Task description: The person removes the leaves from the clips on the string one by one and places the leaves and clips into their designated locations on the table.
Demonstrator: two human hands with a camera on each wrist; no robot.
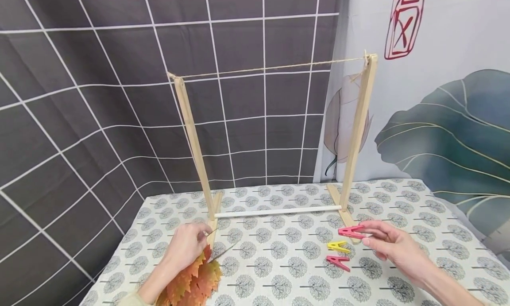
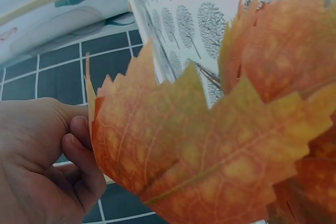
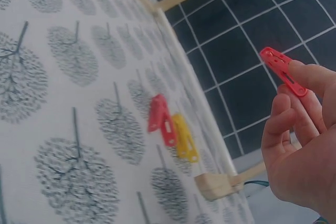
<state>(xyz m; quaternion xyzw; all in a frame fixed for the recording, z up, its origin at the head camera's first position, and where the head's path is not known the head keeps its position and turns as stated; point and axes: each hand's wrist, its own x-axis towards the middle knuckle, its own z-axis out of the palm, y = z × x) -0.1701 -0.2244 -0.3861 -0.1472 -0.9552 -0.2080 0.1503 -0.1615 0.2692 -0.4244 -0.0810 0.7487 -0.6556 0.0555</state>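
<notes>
My right hand [image 1: 392, 246] pinches a red clothespin [image 1: 351, 232] between thumb and fingers, just above the table; the right wrist view shows this clothespin [image 3: 283, 70] at the fingertips. Below it on the cloth lie a yellow clothespin [image 1: 338, 247] and a second red clothespin [image 1: 338, 262]. At the left, my left hand [image 1: 187, 242] pinches a thin stem beside several orange-yellow maple leaves [image 1: 195, 281]. One large leaf [image 2: 194, 156] fills much of the left wrist view and partly hides the fingertips of that hand [image 2: 47, 161].
A wooden frame stands behind the hands, with a left post [image 1: 195, 142], a right post [image 1: 358, 133] and a white rod [image 1: 279, 211] low between them. Twine [image 1: 271, 68] runs between the post tops. A tree-print cloth [image 1: 279, 257] covers the table.
</notes>
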